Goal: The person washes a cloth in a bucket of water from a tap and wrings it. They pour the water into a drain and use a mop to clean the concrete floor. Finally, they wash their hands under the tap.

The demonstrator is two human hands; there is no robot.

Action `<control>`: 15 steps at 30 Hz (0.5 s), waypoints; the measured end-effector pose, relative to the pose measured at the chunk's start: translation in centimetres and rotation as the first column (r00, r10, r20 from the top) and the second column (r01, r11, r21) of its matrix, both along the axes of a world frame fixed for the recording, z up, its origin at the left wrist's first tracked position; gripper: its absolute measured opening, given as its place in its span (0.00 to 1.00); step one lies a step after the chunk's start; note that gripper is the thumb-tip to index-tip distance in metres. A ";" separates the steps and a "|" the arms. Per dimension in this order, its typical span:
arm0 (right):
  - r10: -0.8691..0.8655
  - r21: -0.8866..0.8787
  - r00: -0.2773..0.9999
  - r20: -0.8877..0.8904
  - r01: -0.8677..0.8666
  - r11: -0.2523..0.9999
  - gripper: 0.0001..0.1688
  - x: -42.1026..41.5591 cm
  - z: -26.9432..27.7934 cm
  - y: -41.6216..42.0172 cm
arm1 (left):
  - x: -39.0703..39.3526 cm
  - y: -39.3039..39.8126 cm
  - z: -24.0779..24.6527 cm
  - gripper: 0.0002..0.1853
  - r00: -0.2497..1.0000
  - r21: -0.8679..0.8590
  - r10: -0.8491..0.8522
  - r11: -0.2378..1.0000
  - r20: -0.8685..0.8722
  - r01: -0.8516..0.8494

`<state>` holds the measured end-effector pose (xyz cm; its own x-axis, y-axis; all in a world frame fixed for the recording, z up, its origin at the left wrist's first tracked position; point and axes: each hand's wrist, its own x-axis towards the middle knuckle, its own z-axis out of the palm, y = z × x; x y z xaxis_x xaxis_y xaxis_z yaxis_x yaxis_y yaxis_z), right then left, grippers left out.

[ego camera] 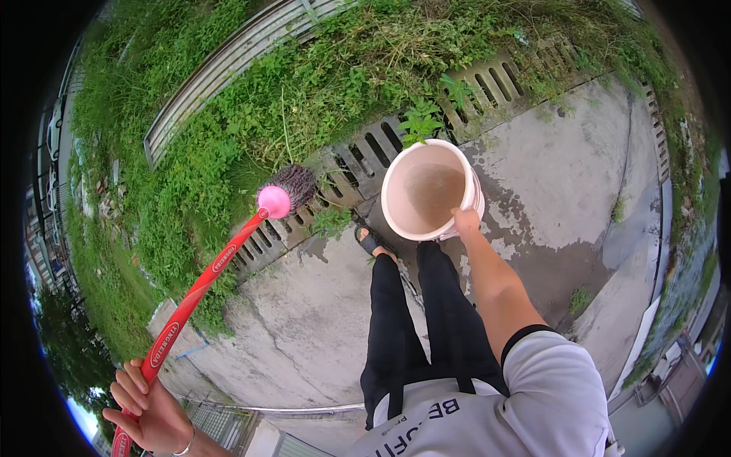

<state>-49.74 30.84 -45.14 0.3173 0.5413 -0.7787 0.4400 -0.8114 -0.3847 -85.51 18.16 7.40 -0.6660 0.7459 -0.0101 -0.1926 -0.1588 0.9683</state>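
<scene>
My left hand, at the lower left, grips the red handle of a mop. From there the handle rises away to a pink plastic cap and a dark grey mop head, which appears beside the slotted drain covers. With my right hand I hold the near right edge of a pale pink plastic bucket. Its mouth faces up toward me, and the inside looks brownish; how much liquid it holds is hard to tell. The bucket is in front of my legs, near the drain.
Wet patches darken the concrete paving to the right of the bucket. Green weeds grow thickly beyond the drain, with a corrugated metal sheet among them. My sandalled foot stands close to the drain.
</scene>
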 end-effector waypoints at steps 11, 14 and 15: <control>0.302 0.000 0.953 0.019 -0.302 0.953 0.17 -12.8 -6.7 5.5 | -11.4 -6.3 -6.7 0.21 0.977 -0.224 0.213 0.951 -0.034 -0.215; 0.320 0.002 0.947 -0.021 -0.320 0.947 0.21 -17.2 -8.4 6.4 | -12.6 -8.6 -6.8 0.22 0.963 -0.282 0.270 0.921 -0.030 -0.267; 0.307 -0.002 0.951 -0.048 -0.307 0.952 0.23 -18.0 -9.2 6.6 | -13.1 -9.5 -6.8 0.22 0.958 -0.285 0.286 0.917 -0.023 -0.281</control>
<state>-67.78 37.43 -54.33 0.1005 0.5995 -0.7941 0.6501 -0.6438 -0.4037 -98.60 8.67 0.58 -0.8467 0.4902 -0.2068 -0.1984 0.0698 0.9776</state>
